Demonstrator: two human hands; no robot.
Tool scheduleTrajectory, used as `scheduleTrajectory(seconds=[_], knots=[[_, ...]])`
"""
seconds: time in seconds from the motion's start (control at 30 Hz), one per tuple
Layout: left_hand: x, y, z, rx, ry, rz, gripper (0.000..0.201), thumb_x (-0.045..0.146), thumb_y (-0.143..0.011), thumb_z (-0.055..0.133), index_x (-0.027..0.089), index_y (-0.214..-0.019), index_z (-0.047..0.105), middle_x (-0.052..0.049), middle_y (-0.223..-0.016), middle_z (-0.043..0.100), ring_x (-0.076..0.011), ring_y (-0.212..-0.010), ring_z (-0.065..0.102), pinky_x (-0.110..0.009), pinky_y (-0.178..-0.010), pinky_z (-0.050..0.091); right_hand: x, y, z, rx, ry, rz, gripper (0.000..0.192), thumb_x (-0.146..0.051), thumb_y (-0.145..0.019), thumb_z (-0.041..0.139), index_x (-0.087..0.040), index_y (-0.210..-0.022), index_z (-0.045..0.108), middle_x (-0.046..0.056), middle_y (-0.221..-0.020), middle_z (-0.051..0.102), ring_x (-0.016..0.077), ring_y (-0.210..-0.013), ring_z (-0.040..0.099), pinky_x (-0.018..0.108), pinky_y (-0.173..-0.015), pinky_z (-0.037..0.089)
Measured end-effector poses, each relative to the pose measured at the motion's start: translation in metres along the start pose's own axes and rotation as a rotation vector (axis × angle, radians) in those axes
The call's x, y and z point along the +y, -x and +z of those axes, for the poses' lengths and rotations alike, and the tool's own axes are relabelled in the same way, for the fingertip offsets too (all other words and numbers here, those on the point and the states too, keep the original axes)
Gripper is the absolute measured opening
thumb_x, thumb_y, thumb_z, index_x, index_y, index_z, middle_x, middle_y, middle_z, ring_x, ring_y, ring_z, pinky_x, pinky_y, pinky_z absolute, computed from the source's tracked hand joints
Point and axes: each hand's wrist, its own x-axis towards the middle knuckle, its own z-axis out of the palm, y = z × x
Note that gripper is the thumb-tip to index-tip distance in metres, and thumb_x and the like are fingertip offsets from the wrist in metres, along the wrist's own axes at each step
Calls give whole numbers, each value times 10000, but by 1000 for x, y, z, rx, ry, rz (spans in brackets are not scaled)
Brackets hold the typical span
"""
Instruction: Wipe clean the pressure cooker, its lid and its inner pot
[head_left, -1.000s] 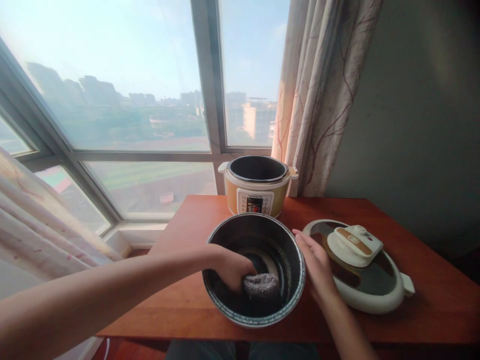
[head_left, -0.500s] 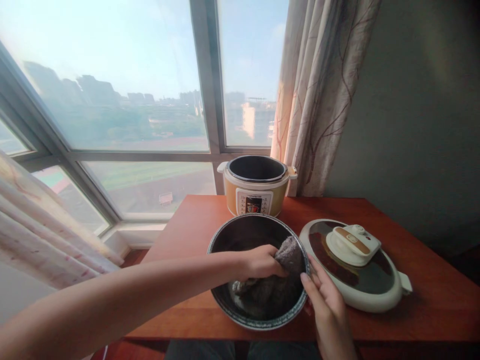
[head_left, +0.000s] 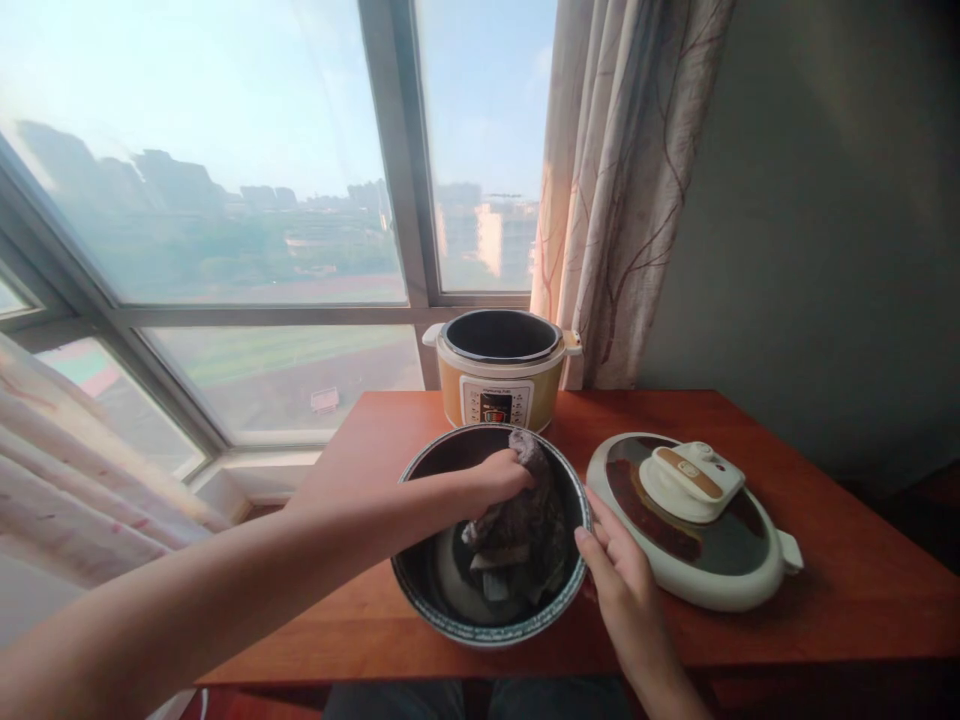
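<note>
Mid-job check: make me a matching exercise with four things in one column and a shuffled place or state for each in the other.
Things:
1. cloth
2. pot
3. lid
4. cooker body

Places and states:
A. held at the rim by the right hand
B. nearest the window, with a control panel on its front
C. gripped by the left hand
D. lying on the table, to the right of the pot

Pairs: 1-C, 2-A, 3-D, 4-B

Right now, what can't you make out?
In the head view:
Left hand: fingers partly hidden by the gray cloth.
Right hand: fingers partly hidden behind the pot.
Cooker base: lower front hidden by the pot.
Control panel: lettering too small.
Legs: cut off by bottom edge.
</note>
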Motion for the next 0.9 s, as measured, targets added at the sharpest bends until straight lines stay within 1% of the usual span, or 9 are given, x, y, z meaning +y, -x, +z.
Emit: scheduleTrajectory(seconds=[0.1,0.2,0.3,0.4,0.5,0.57,0.63,0.77,0.9], knots=[[10,4,9,29,-130,-2,338,164,-741,533,86,-1048,651,-140,-1097,715,-257,-974,688,-264,-724,544,-1,-8,4,-27,-6,-17,646,-459,-761,713,-194,-1340,609,53,-837,739,271,-861,672,374,-798,535],[18,16,15,-21,-446,130,357,130,-724,532,80,-1044,679,-173,-1083,726,-287,-980,697,-294,-743,535,2,-14,5,-4,-2,-54,603,-444,-760,703,-189,-1302,636,66,-901,745,273,-914,671,378,-841,531],[24,35,12,-199,-822,328,320,129,-692,570,80,-966,728,-203,-958,747,-310,-836,718,-311,-627,507,7,-17,5,9,-23,-69,580,-450,-774,685,-186,-1288,639,92,-1030,736,273,-980,660,368,-875,517],[25,55,0,-414,-1073,497,167,112,-662,612,130,-759,746,-160,-759,747,-263,-627,676,-296,-491,414,9,-16,8,9,-55,-47,648,-468,-796,670,-178,-1367,566,88,-982,731,241,-855,661,348,-811,520],[18,68,-15,-526,-1133,575,143,72,-623,629,191,-581,695,-101,-637,719,-219,-540,611,-295,-476,362,6,-14,12,47,-66,-30,777,-475,-802,671,-187,-1478,418,10,-751,667,163,-597,561,289,-627,487],[11,72,-25,-572,-1143,535,183,55,-605,616,207,-511,656,-85,-582,692,-211,-517,583,-301,-490,353,3,-12,15,69,-60,-46,803,-479,-800,671,-200,-1494,380,-36,-666,582,124,-512,455,244,-514,410],[3,72,-34,-608,-1124,479,188,55,-592,608,217,-504,644,-72,-563,677,-209,-508,566,-302,-502,352,0,-11,18,82,-42,-69,773,-480,-801,666,-207,-1475,403,-61,-625,501,107,-490,380,220,-457,334],[-4,71,-40,-639,-1029,515,183,56,-567,610,214,-627,682,-68,-624,696,-226,-551,574,-300,-513,359,0,-9,23,115,-10,-96,684,-493,-826,635,-205,-1420,459,-71,-621,419,105,-510,332,217,-459,299],[0,69,-31,-674,-944,478,150,93,-579,627,201,-668,681,-63,-614,670,-209,-545,553,-285,-505,367,4,-11,27,115,-29,-110,631,-487,-843,624,-211,-1392,480,-60,-654,417,118,-556,356,229,-502,317]])
